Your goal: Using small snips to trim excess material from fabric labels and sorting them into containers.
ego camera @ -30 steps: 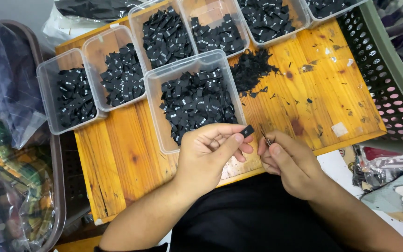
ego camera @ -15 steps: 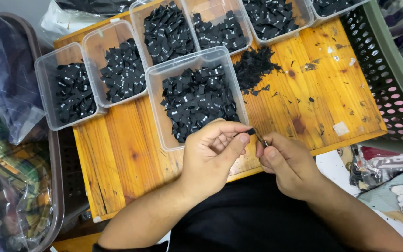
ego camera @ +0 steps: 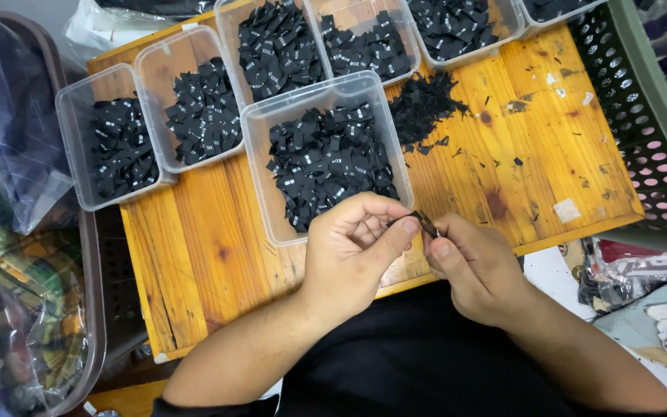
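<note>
My left hand (ego camera: 353,243) and my right hand (ego camera: 476,262) meet over the front edge of a wooden board (ego camera: 210,239). Both pinch one small black fabric label (ego camera: 427,224) between thumb and fingertips. Just beyond my left hand stands a clear plastic tub (ego camera: 260,177) filled with several black labels (ego camera: 330,162). A loose pile of black labels (ego camera: 426,104) lies on the board to the tub's right.
More clear tubs of black labels line the board's back and left (ego camera: 121,147) (ego camera: 198,108) (ego camera: 275,46) (ego camera: 364,38) (ego camera: 457,27). A green perforated basket (ego camera: 642,116) stands at right. A brown bin (ego camera: 90,262) with bagged fabric sits at left.
My hands have drawn closer together and slightly toward me, both still on the small black label. The view has shifted a little.
</note>
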